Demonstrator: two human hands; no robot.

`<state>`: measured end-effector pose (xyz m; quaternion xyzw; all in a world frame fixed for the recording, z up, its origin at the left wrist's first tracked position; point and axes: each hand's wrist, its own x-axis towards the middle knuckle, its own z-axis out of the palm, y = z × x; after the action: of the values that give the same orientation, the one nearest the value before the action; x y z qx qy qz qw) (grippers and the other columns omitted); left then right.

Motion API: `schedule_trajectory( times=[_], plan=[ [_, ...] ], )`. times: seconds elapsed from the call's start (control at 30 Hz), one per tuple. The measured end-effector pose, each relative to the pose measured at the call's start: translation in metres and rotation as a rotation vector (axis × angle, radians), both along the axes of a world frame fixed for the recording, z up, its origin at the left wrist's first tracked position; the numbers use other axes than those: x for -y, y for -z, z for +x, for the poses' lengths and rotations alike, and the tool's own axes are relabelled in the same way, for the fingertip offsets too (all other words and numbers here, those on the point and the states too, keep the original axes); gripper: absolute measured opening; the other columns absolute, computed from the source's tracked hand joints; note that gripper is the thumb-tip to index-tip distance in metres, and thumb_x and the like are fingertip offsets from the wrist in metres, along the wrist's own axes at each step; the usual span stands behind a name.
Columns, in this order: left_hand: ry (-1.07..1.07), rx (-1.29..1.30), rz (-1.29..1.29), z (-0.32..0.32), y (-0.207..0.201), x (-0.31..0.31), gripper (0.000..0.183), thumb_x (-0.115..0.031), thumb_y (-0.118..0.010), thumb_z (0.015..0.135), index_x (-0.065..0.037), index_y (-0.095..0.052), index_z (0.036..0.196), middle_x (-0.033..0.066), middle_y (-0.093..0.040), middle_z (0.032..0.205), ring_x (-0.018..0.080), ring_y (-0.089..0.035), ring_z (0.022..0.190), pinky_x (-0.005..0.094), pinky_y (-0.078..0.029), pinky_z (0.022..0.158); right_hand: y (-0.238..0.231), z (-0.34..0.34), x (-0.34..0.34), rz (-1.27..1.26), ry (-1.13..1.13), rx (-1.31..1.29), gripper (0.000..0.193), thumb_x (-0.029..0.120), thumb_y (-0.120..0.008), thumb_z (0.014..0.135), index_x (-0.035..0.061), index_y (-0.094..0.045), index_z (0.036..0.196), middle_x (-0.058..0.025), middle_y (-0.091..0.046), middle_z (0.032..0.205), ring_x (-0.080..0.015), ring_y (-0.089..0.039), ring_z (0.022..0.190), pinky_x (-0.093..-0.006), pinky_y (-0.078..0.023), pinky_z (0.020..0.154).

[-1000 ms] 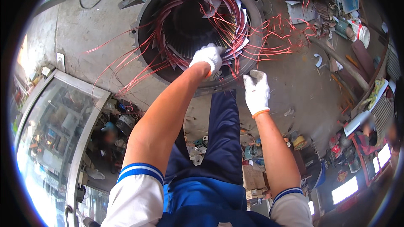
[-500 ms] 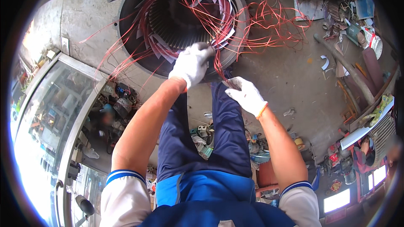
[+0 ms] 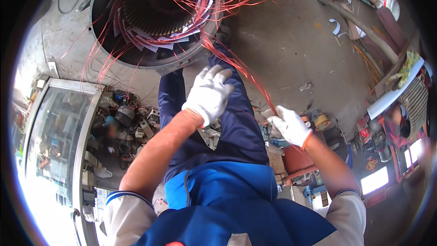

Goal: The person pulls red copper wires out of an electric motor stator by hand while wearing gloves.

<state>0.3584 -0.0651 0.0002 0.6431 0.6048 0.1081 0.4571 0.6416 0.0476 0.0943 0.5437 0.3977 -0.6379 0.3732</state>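
Right gloved hand (image 3: 291, 125) pinches the copper wire bundle (image 3: 236, 66), held taut from the stator (image 3: 154, 18); left gloved hand (image 3: 209, 93) hangs loosely spread beside it.

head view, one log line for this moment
right hand: shut on copper wire bundle | left hand: open over thigh | bundle runs to stator

The person wears white knit gloves on the left hand (image 3: 210, 92) and right hand (image 3: 289, 126), white blue-striped short sleeves, and navy trousers at centre frame.
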Motion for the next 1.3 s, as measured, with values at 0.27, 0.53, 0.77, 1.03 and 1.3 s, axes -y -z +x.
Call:
schedule_trajectory(
  times=[0.27,0.53,0.77,1.03,1.3],
  plan=[
    [-0.737,0.348,-0.362,0.023,-0.014,0.006,0.024,-0.018,-0.07,0.098,-0.007,-0.073,0.119,0.0145,-0.072,0.119,0.0347,-0.07,0.108,0.0438,-0.056,0.096,-0.061,-0.049,0.012,-0.229,0.463,0.035,0.032,0.014,-0.064,0.108,-0.0022,-0.069,0.135,0.0001,-0.061,0.085,-0.0059,-0.059,0.063,-0.0294,-0.061,0.06],
    [-1.708,1.375,-0.857,-0.022,0.043,-0.035,0.049,-0.05,-0.063,0.11,-0.008,-0.065,0.136,0.0157,-0.068,0.124,0.0311,-0.068,0.11,0.0501,-0.058,0.101,-0.065,-0.065,0.02,-0.196,0.326,0.013,0.037,0.019,-0.069,0.105,-0.003,-0.07,0.135,-0.0016,-0.066,0.089,-0.0054,-0.061,0.065,-0.0287,-0.063,0.063],
    [-1.851,1.162,-0.815,-0.015,0.055,-0.021,0.027,-0.036,-0.057,0.114,-0.012,-0.069,0.112,0.0015,-0.069,0.09,0.0209,-0.07,0.082,0.0442,-0.064,0.08,-0.066,-0.058,0.009,-0.171,0.225,0.046,0.039,0.019,-0.07,0.105,-0.0038,-0.068,0.136,-0.0038,-0.068,0.09,-0.0097,-0.067,0.077,-0.0301,-0.059,0.071],
    [-1.768,1.502,-0.91,0.014,0.021,0.017,0.022,-0.028,-0.062,0.113,-0.009,-0.071,0.11,0.0001,-0.071,0.087,0.0196,-0.072,0.079,0.0473,-0.067,0.083,-0.064,-0.037,-0.005,-0.296,0.321,-0.051,0.043,0.013,-0.066,0.108,-0.006,-0.06,0.145,-0.0179,-0.074,0.125,-0.0229,-0.073,0.113,-0.0366,-0.058,0.101],
    [-1.68,1.611,-0.993,0.044,-0.034,0.017,0.046,-0.047,-0.061,0.112,-0.005,-0.068,0.128,0.0085,-0.075,0.112,0.0259,-0.077,0.094,0.0469,-0.064,0.093,-0.098,-0.045,-0.001,-0.621,0.973,-0.062,0.046,0.004,-0.068,0.101,0.0051,-0.055,0.146,-0.0041,-0.061,0.106,-0.0105,-0.051,0.087,-0.0234,-0.041,0.072]
  ],
)
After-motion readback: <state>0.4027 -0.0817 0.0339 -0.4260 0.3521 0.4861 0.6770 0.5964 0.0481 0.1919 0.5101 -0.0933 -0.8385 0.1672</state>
